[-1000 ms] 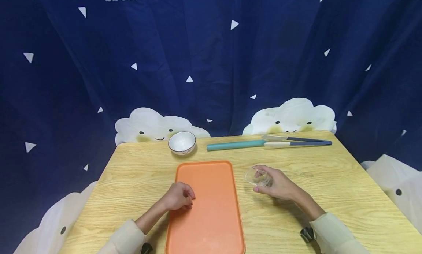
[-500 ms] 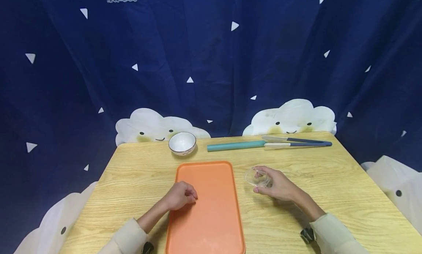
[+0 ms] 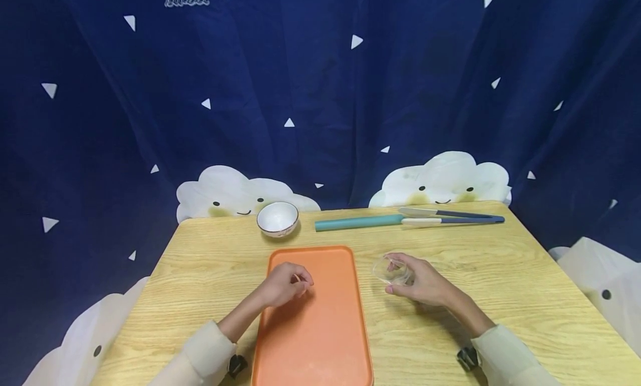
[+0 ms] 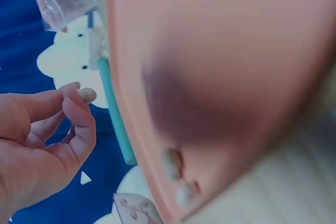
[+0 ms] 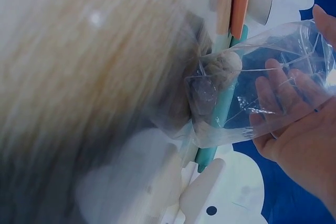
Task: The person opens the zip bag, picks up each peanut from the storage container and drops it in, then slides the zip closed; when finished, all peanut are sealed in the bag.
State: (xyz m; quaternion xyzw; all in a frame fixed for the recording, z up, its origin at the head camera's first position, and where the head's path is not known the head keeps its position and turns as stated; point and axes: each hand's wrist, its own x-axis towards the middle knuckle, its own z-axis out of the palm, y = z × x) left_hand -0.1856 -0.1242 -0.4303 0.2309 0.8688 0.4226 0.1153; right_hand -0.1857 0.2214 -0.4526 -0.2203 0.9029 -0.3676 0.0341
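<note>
Over the orange tray (image 3: 320,341), my left hand (image 3: 287,284) pinches a small, pale brown, nut-like piece (image 4: 87,95) between thumb and fingertips. Two similar roundish pieces, one greyish brown (image 4: 172,163) and one paler (image 4: 185,193), lie on the tray in the left wrist view; in the head view the hand and forearm hide them. Right of the tray, my right hand (image 3: 420,280) holds a clear plastic bag (image 5: 252,124), thumb and fingers spread around its mouth. Several brownish lumps (image 5: 223,69) show through the film at the bag's bottom.
A white patterned bowl (image 3: 277,219) stands behind the tray. Along the back of the wooden table (image 3: 200,252) lie a teal stick (image 3: 358,222) and tongs (image 3: 471,220) with pale tips and dark blue handles. A dark blue curtain (image 3: 320,85) hangs behind.
My left hand has moved forward and slightly right over the tray. The right hand and plastic bag have stayed almost in place.
</note>
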